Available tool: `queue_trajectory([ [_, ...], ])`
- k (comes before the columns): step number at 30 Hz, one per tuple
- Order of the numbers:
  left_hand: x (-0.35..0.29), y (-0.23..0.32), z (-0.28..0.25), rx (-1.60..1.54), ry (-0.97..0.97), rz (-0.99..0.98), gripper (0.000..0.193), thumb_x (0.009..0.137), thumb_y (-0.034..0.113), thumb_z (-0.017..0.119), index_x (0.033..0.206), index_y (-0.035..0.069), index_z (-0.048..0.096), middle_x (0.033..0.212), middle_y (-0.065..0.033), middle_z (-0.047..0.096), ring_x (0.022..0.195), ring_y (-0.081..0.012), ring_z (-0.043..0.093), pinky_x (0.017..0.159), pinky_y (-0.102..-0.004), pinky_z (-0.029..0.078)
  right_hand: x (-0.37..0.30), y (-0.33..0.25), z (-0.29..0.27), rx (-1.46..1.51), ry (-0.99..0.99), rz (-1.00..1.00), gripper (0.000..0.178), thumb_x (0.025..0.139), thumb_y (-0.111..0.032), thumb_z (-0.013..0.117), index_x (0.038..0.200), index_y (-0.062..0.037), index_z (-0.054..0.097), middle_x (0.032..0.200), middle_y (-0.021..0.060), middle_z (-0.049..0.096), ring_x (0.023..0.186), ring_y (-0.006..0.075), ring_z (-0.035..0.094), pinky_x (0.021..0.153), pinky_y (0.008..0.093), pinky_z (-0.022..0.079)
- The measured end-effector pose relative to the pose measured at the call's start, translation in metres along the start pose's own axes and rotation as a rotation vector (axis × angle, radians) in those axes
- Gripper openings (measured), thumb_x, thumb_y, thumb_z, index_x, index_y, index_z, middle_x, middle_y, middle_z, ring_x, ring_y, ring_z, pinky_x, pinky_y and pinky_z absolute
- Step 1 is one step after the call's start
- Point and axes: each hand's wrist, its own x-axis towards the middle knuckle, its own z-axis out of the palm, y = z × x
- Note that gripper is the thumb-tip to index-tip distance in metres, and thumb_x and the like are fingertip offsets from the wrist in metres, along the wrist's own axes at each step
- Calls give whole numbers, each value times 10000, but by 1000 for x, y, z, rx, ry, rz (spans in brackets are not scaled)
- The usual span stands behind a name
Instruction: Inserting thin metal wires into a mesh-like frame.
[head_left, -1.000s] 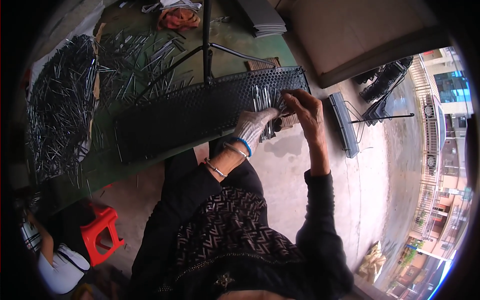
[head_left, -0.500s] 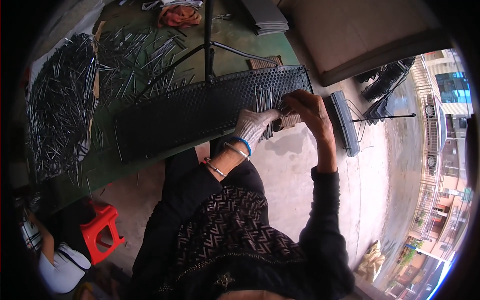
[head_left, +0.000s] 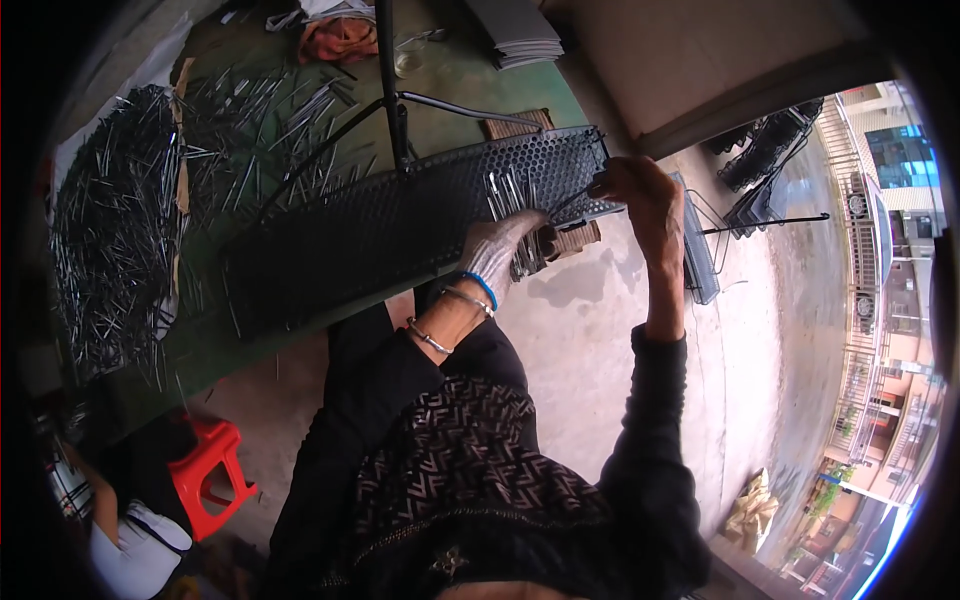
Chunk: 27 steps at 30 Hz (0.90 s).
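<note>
In the middle, my left hand (head_left: 492,240), in a pale knit glove, is closed round a bundle of thin metal strips (head_left: 510,190) that fan out above and below it. My bare right hand (head_left: 645,195) is up at the right end of the panel, fingers pinched on what looks like one thin dark strip (head_left: 575,197) slanting toward the bundle. Under both hands lies a long black perforated metal panel (head_left: 400,210), with a bent-rod frame (head_left: 397,125) standing on its far side. A brown corrugated cardboard piece (head_left: 578,238) shows beside the strips.
A big heap of loose strips (head_left: 115,230) covers the left of the green table (head_left: 440,90). Grey flat sheets (head_left: 520,40) and a reddish cloth (head_left: 340,40) sit at the back. Another panel (head_left: 700,240) stands right. A red stool (head_left: 212,475) and another person's arm (head_left: 105,500) are lower left.
My right hand has moved right and slightly up, away from the left hand, and a thin strip now shows between them. My left hand still grips the bundle.
</note>
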Motion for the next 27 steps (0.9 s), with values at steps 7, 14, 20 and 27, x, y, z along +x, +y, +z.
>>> queue_trajectory([
  [7,-10,2,7,-8,98,-32,232,836,187,672,983,9,692,920,-51,680,768,-134,642,667,-256,518,45,38,-1,-432,469,-304,168,917,-115,554,985,8,647,804,91,711,770,148,692,697,250,520],
  [14,2,-11,-1,-47,54,-10,217,819,131,690,986,-8,678,910,-76,672,767,-154,651,681,-277,553,62,66,3,-600,513,-400,156,912,-105,515,979,-42,641,805,84,707,778,239,690,707,318,518],
  [20,2,-12,-4,-152,-49,-37,200,838,120,671,985,-15,664,885,-85,669,733,-164,661,672,-274,554,59,67,7,-643,533,-368,152,913,-128,530,973,-54,649,785,90,703,757,254,689,689,329,517],
  [27,-5,-8,-1,-128,-79,-37,210,839,123,672,992,-21,663,896,-88,675,736,-156,660,681,-258,545,57,65,11,-686,527,-358,118,922,-118,524,955,-40,606,790,135,682,735,286,675,656,365,517],
])
